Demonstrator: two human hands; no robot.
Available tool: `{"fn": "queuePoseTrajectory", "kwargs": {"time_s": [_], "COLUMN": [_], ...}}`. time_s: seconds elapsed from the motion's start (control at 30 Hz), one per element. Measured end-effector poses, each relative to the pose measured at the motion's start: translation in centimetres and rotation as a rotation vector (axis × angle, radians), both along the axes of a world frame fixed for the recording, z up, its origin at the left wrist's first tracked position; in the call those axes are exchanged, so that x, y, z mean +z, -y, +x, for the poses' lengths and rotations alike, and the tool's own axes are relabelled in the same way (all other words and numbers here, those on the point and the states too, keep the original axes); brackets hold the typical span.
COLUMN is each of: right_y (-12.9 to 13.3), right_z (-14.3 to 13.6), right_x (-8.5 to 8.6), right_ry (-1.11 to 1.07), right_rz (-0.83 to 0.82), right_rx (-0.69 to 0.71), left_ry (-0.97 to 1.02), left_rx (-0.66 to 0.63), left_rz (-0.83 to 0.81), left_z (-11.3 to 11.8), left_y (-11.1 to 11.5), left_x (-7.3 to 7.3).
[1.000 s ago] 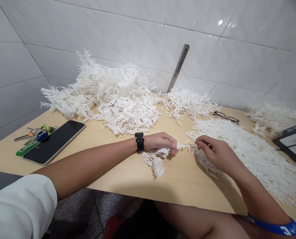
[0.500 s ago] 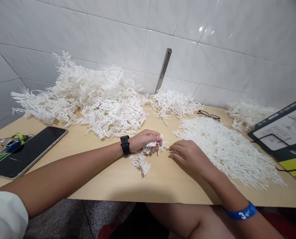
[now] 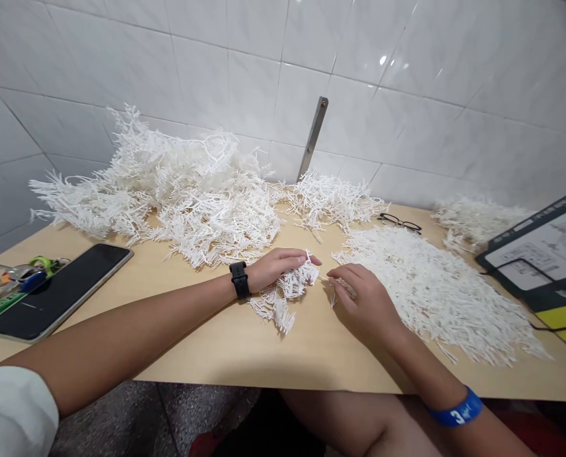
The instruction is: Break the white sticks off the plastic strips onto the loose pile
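Observation:
My left hand [image 3: 283, 266], below a black watch, is closed on a white branched plastic cluster [image 3: 298, 283], whose lower part hangs toward the tabletop. Just to its right, my right hand [image 3: 356, 289] has its fingers curled around some small white pieces [image 3: 347, 288], and a thin bit sticks out below the fingertips. A narrow gap separates the two hands. Beside my right hand spreads a flat pile of short white pieces [image 3: 435, 285]. Behind my left hand rises a large tangled heap of white branches [image 3: 211, 197].
A phone [image 3: 58, 292] and keys [image 3: 20, 273] lie on the left of the table [image 3: 206, 355]. Glasses [image 3: 399, 222], a smaller white heap [image 3: 333, 198] and a metal bar [image 3: 313, 138] are at the back. A printed board [image 3: 540, 254] leans at the right.
My left hand's cluster has turned and shows more of its branches. My right hand has drawn slightly away, and white pieces now show within its fingers. The view has shifted a little.

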State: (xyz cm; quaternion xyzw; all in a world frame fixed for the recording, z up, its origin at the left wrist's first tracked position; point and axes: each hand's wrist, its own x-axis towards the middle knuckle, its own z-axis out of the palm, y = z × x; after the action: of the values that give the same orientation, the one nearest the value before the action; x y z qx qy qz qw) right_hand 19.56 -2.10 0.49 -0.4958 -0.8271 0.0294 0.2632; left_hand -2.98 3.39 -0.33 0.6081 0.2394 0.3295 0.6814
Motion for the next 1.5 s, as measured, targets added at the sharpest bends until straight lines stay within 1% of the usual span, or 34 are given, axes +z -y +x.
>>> {"fn": "queuePoseTrajectory", "kwargs": {"time_s": [0.07,0.2,0.27,0.33,0.43,0.5,0.57,0.6,0.63,0.67,0.7,0.73,0.8,0.87,0.93,1.07,1.23,1.4,1.5], "right_y": [0.4,0.8,0.7,0.5,0.3,0.3,0.4,0.5,0.4,0.4,0.2,0.0,-0.7,-1.3,-1.8,-2.0,-2.2,-2.7,-2.6], "right_z": [-0.7,-1.9,-2.0,-1.6,-0.9,-0.8,-1.2,-1.5,-1.7,-1.9,-2.0,-2.0,-1.6,-0.9,-0.3,0.4,0.3,-0.8,-1.6], "right_x": [0.2,0.5,0.6,0.7,0.9,0.9,0.7,0.5,0.2,-0.2,-0.6,-1.0,-1.9,-2.8,-3.4,-4.0,-3.9,-4.0,-3.6], "right_ry": [-0.109,-0.314,-0.394,-0.454,-0.63,-0.793,-0.904,-0.933,-0.953,-0.969,-0.982,-0.984,-0.947,-0.864,-0.779,-0.638,-0.513,-0.366,-0.298], "right_rz": [-0.032,-0.228,-0.3,-0.325,-0.364,-0.509,-0.732,-0.831,-0.896,-0.918,-0.897,-0.841,-0.663,-0.48,-0.37,-0.302,-0.26,-0.142,-0.076], "right_rx": [-0.005,-0.024,-0.032,-0.068,-0.163,-0.169,-0.116,-0.089,-0.074,-0.078,-0.097,-0.123,-0.18,-0.228,-0.245,-0.247,-0.278,-0.307,-0.286], "left_ry": [-0.064,-0.17,-0.193,-0.22,-0.262,-0.291,-0.31,-0.311,-0.306,-0.299,-0.295,-0.292,-0.295,-0.301,-0.296,-0.273,-0.29,-0.286,-0.288], "left_rx": [0.008,0.02,0.055,0.139,0.353,0.5,0.606,0.633,0.648,0.653,0.649,0.639,0.602,0.55,0.49,0.408,0.413,0.396,0.39], "left_rz": [0.104,0.252,0.305,0.345,0.384,0.4,0.4,0.394,0.387,0.38,0.375,0.373,0.369,0.358,0.344,0.328,0.349,0.374,0.381], "left_z": [0.0,0.0,0.0,0.0,0.1,0.2,0.2,0.3,0.3,0.4,0.4,0.4,0.4,0.4,0.4,0.3,0.0,-0.1,-0.1], "left_y": [0.0,0.1,0.1,0.1,0.0,-0.1,-0.1,-0.1,-0.1,0.0,0.0,0.0,0.0,0.0,0.1,0.3,0.5,0.6,0.5], "left_x": [0.1,0.2,0.2,0.1,0.0,-0.1,-0.1,-0.1,0.0,0.0,0.1,0.1,0.1,0.1,0.1,0.3,0.8,0.9,0.8]}}
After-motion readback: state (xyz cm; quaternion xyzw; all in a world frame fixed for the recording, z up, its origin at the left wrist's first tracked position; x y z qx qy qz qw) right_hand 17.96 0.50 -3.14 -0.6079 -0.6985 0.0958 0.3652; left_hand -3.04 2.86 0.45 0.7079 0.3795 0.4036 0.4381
